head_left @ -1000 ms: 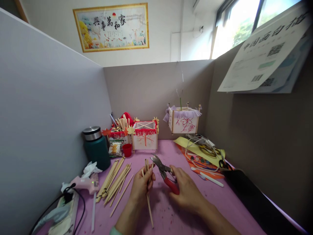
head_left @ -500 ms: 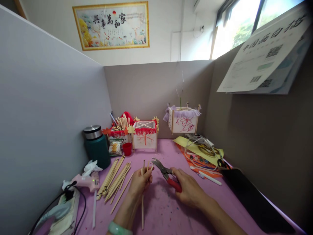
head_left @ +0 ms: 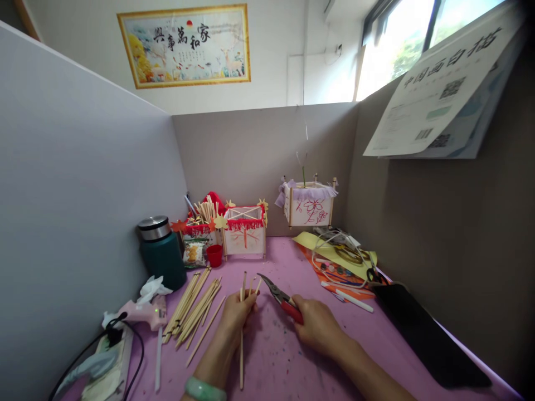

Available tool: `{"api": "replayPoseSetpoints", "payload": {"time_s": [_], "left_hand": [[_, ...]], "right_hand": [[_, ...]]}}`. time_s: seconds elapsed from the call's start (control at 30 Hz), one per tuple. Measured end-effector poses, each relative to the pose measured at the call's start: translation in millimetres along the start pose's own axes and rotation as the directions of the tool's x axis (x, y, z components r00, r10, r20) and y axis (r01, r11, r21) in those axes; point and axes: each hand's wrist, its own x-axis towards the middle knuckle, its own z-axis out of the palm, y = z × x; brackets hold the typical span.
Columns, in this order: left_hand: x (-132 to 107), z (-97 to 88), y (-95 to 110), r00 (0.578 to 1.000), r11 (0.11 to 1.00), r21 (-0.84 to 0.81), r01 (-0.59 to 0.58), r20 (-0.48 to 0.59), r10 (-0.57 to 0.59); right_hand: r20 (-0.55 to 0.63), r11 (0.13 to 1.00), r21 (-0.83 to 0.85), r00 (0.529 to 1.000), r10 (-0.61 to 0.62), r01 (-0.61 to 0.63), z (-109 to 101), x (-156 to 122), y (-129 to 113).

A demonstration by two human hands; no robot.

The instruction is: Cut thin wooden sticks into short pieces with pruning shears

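Several thin wooden sticks [head_left: 241,356] are pinched in my left hand [head_left: 239,313], one long piece hanging down below the fingers and shorter ends poking up above them. My right hand [head_left: 320,326] is wrapped round the red handles of a pair of pliers [head_left: 281,295]. The jaws of the pliers point up and left, close to the stick ends but apart from them. To the left of my left hand, several loose wooden sticks [head_left: 196,312] lie in bundles on the purple tabletop [head_left: 288,367].
A pink glue gun [head_left: 144,313] and a power strip [head_left: 111,367] sit at the left, near a green flask [head_left: 162,250]. Decorated box lanterns [head_left: 244,236] stand at the back; another lantern [head_left: 311,206] hangs. Cables, paper [head_left: 307,240] and a black tablet-like slab [head_left: 430,334] lie right.
The handles of the pliers have come closer together in my right hand, and the jaws look more closed. My left hand keeps its hold on the sticks. The whole view has shifted slightly.
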Motion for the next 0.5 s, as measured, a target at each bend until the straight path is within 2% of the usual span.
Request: {"api": "replayPoseSetpoints", "payload": {"time_s": [0.1,0.2,0.27,0.5], "left_hand": [[0,-0.2,1,0.999,1.0,-0.025,-0.013,0.035,0.014],[-3,0.1,4,0.998,0.997,-0.078,-0.018,0.059,0.022],[-6,0.4,8,0.997,0.994,-0.105,-0.009,0.07,0.016],[-9,1.0,15,0.999,0.992,-0.129,-0.005,0.043,0.011]], "right_hand": [[-0.017,0.996,0.085,1.0,0.014,-0.013,-4,1,3],[-0.107,0.988,0.134,0.992,-0.066,0.08,-4,0,6],[-0.137,0.983,0.13,0.984,-0.113,0.131,-2,0,7],[-0.184,0.991,0.026,0.975,-0.127,0.134,5,0,7]]}}
